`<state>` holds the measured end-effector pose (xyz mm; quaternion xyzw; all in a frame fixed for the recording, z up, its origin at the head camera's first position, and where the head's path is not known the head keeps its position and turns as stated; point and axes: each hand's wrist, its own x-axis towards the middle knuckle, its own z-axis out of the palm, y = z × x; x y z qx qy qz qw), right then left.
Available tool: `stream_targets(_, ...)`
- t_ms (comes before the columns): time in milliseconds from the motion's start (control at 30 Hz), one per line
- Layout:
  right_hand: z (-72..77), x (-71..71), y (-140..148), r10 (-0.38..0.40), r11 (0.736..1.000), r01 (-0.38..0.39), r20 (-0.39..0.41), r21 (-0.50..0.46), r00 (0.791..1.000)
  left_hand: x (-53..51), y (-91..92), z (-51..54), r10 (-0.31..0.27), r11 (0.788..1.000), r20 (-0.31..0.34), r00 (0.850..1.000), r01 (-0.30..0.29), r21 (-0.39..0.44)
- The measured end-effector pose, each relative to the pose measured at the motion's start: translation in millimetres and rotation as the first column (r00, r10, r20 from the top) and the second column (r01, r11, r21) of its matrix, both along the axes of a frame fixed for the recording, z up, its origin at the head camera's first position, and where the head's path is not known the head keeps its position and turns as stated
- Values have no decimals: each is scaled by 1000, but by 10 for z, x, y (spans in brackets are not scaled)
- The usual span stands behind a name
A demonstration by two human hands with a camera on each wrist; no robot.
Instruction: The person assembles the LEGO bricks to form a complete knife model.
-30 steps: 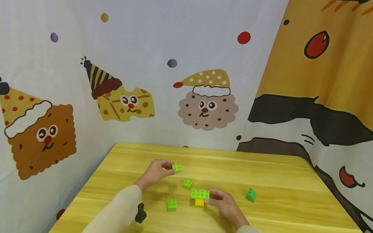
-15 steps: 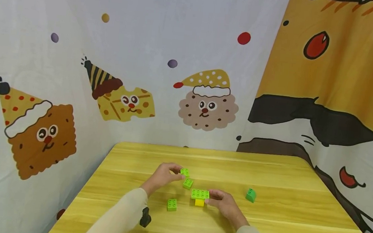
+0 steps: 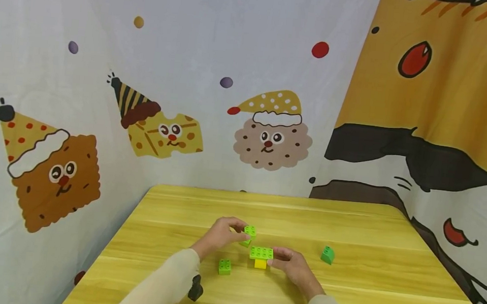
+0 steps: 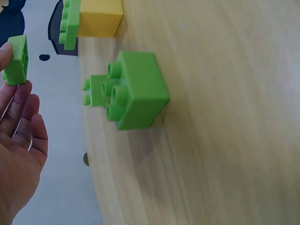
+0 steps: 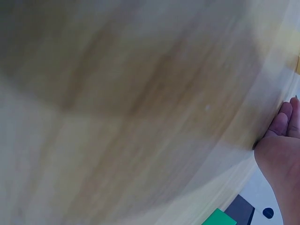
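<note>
My left hand [image 3: 222, 235] pinches a small light-green toy brick [image 3: 250, 230] over another light-green brick [image 3: 246, 243], which is partly hidden. In the left wrist view that pinched brick [image 4: 18, 61] is clear of the table, between thumb and fingers. Nearer me stands a third small light-green brick [image 3: 224, 267], seen large [image 4: 143, 91] in the left wrist view. My right hand [image 3: 295, 267] holds the right end of a long light-green brick [image 3: 261, 253] that sits across a yellow brick [image 3: 260, 264]. The right wrist view leaves this grip mostly out of frame.
A darker green brick with a curved side [image 3: 328, 254] lies on the wooden table [image 3: 365, 303], right of my right hand. Behind the table hangs a cartoon-printed curtain [image 3: 202, 34].
My left hand has come right and toward me with its brick, from left of the far light-green brick to over it. The right hand and the long brick have stayed in place.
</note>
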<state>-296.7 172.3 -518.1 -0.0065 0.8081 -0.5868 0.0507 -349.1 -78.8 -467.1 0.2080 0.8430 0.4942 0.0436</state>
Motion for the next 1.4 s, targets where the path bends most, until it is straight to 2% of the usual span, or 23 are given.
stream_targets(400,5,-13,18,20,1000,-20,-15,1,1000,56,156,-66,-16,1000,27,999,16,-17)
stream_targets(767,-19,-12,18,10,1000,-10,-4,2,1000,64,235,-194,-33,998,20,999,34,-52)
stream_targets(1133,-10,1,11,12,1000,-12,-4,9,1000,105,254,-201,-56,996,6,998,56,-67)
stream_targets(1400,-9,-3,16,14,1000,-14,-6,5,1000,107,268,-210,-71,996,19,997,72,-57)
